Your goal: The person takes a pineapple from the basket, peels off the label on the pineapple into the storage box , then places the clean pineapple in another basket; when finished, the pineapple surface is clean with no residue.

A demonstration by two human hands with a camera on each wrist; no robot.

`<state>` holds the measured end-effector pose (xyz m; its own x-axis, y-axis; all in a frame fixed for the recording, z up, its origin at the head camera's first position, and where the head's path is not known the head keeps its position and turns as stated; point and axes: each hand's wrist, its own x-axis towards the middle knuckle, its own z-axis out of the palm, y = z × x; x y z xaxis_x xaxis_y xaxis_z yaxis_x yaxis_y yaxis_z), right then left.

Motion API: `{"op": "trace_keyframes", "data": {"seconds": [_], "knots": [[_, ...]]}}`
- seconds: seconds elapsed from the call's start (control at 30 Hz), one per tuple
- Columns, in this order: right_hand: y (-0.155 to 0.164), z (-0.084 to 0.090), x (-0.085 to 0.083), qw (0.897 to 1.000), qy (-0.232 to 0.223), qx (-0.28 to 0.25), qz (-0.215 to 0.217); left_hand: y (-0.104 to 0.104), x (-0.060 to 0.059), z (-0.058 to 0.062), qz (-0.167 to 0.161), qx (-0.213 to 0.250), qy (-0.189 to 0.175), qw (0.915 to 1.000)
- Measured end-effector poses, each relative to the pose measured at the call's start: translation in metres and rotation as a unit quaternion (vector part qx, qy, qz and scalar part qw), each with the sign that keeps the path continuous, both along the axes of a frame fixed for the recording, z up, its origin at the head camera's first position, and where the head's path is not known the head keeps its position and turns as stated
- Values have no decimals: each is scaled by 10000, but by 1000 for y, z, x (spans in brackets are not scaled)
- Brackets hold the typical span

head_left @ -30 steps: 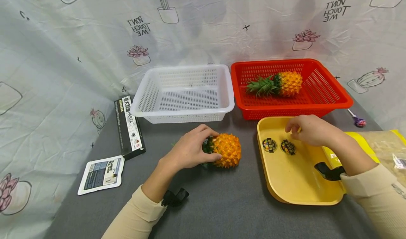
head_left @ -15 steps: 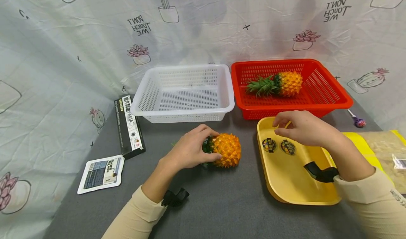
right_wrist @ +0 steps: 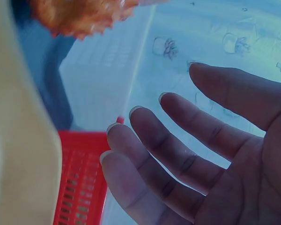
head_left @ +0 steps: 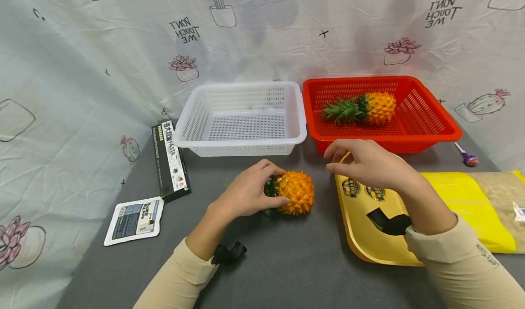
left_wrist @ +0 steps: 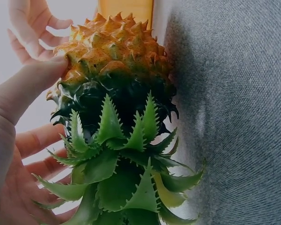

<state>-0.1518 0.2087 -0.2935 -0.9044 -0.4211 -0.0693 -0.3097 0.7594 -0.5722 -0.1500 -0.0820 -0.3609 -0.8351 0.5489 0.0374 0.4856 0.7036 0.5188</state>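
A small orange toy-like pineapple lies on its side on the grey cloth, its green leaves partly hidden beneath my left hand in the head view. That hand grips it where fruit meets crown, with the thumb on the near side. The left wrist view shows the thumb against the pineapple and its spiky leaves. My right hand hovers over the far left corner of the yellow tray, holding nothing. Its fingers are loosely bent and spread in the right wrist view.
Behind stand a white basket and a red basket with another pineapple in it. A black pasta box and white packet lie left; a yellow bag and lollipop lie right.
My right hand has moved left across the yellow tray toward the pineapple, its fingers opening wider. My left hand keeps its hold on the pineapple. The head view has shifted slightly.
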Motion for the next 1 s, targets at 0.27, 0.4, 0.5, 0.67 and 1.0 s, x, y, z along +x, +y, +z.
{"op": "trace_keyframes", "data": {"seconds": [0.27,0.4,0.5,0.67,1.0], "knots": [[-24,-8,1,9994,-225,-184,201,-1,-1,-2,-10,72,-21,10000],[-32,-15,-3,9980,-414,-23,486,-1,-2,-2,-41,72,31,10000],[-36,-20,-5,9959,-532,80,730,-1,-3,-2,-97,72,53,9999],[-45,-26,-7,9942,-608,35,883,-1,-3,-2,-163,91,71,9998],[-55,-29,-11,9934,-685,30,915,-1,-4,-1,-137,115,26,9998]]}}
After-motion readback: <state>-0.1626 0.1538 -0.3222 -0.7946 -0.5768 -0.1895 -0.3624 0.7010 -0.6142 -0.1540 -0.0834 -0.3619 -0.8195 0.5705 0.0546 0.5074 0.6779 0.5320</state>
